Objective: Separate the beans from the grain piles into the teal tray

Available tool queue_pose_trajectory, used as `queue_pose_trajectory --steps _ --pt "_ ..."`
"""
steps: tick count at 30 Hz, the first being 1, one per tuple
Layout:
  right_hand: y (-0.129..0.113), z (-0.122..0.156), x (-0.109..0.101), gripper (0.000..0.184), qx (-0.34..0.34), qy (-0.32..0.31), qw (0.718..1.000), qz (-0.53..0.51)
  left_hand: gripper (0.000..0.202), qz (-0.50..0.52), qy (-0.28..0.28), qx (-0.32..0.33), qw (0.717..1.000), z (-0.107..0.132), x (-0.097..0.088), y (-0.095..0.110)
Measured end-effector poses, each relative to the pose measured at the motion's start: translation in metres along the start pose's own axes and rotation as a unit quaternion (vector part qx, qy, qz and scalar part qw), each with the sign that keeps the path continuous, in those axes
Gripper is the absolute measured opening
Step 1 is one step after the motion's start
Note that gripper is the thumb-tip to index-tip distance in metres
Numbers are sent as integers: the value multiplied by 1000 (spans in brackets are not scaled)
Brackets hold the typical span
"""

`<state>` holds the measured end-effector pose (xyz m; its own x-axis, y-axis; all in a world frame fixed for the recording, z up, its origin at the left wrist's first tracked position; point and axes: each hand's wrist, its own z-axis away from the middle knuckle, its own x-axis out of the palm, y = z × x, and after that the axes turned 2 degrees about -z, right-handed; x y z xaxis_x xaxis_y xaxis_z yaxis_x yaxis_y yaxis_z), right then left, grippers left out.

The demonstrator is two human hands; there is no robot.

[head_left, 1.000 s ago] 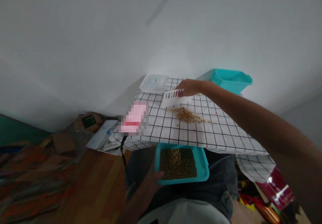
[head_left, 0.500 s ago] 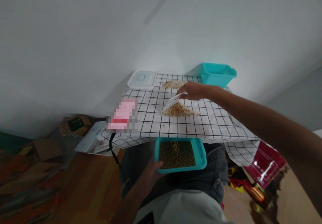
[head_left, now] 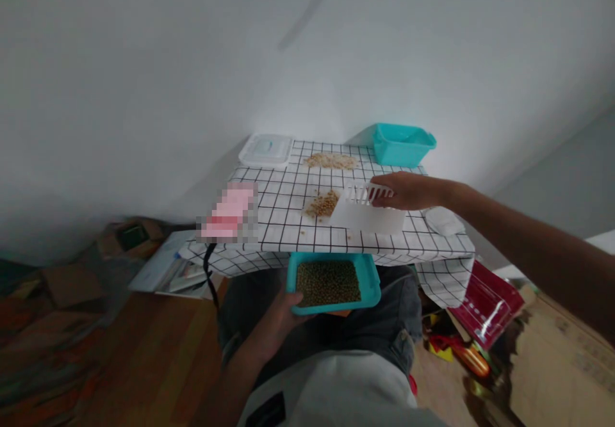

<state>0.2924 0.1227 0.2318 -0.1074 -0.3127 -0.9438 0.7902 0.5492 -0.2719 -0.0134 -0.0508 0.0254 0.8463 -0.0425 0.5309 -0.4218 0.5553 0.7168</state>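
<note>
Right hand (head_left: 408,190) grips a white scraper (head_left: 368,212); left hand (head_left: 283,302) holds the bean tray (head_left: 331,283). Two bean piles (head_left: 323,203) remain on the worktop (head_left: 288,222), at the scraper's nine and eleven o'clock.

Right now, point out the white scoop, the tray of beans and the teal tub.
white scoop (head_left: 368,212), head view, on its flat blade.
tray of beans (head_left: 369,292), head view, on its teal right rim.
teal tub (head_left: 401,152), head view, on its front wall.

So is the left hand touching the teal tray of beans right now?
Touching. The head view shows the left hand gripping the near-left corner of the teal tray, thumb lying over its rim.
</note>
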Motion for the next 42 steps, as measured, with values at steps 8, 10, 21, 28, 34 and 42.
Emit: queue_pose_trajectory --steps 8,10,21,28,34,42 --pt "-13 -29 25 26 5 -6 1000 20 48 7 8 4 1000 10 5 3" --pt "-19 -41 27 27 -2 -5 1000 16 49 10 9 9 1000 13 6 4" --pt "-42 -76 24 20 -104 -29 994 -5 58 23 14 -6 1000 1 -8 -2" --pt "-59 -54 26 18 -127 -64 989 -40 48 16 11 5 1000 0 2 5" --pt "-26 -39 -4 18 -39 25 999 0 50 16 -14 4 1000 -3 0 3" --pt "24 -34 -9 25 44 76 995 49 58 1 -3 -25 1000 -9 9 -4"
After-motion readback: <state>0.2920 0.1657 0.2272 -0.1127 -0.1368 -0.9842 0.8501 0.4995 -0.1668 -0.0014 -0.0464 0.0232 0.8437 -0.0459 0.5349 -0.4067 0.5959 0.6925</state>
